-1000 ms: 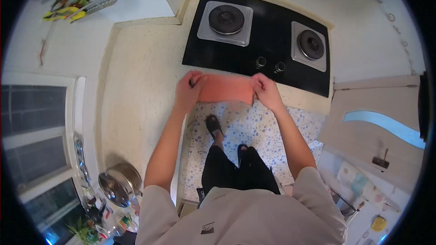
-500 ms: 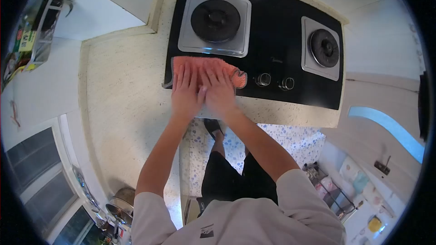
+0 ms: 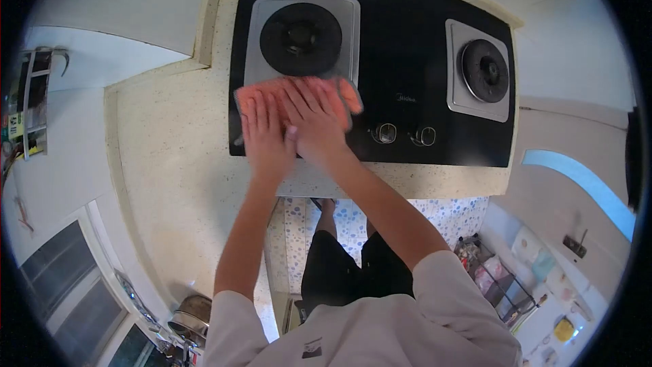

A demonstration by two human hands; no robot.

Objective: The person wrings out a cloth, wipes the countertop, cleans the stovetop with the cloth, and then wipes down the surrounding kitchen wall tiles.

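An orange-pink cloth (image 3: 339, 98) lies on the front left of the black stovetop (image 3: 401, 47), its far edge over the near side of the left burner's metal plate (image 3: 256, 61). My left hand (image 3: 267, 137) presses flat on the cloth's left part, fingers stretched forward. Beside it, my right hand (image 3: 314, 126) also lies flat on the cloth with fingers extended, and the two hands touch near the thumbs. The left burner (image 3: 301, 39) is just beyond the fingertips. Two knobs (image 3: 386, 133) sit to the right of the cloth.
The right burner (image 3: 485, 71) is on the stovetop's far side. A beige counter (image 3: 176, 156) runs along the left and front. A metal pot (image 3: 192, 316) stands at the lower left, a basket (image 3: 37, 102) hangs at the upper left, and a rack (image 3: 502, 285) is at the lower right.
The cloth, first held stretched between both hands above the counter's front edge, came down onto the stovetop under flat palms. Since then hands and cloth have moved slightly forward onto the burner plate's edge.
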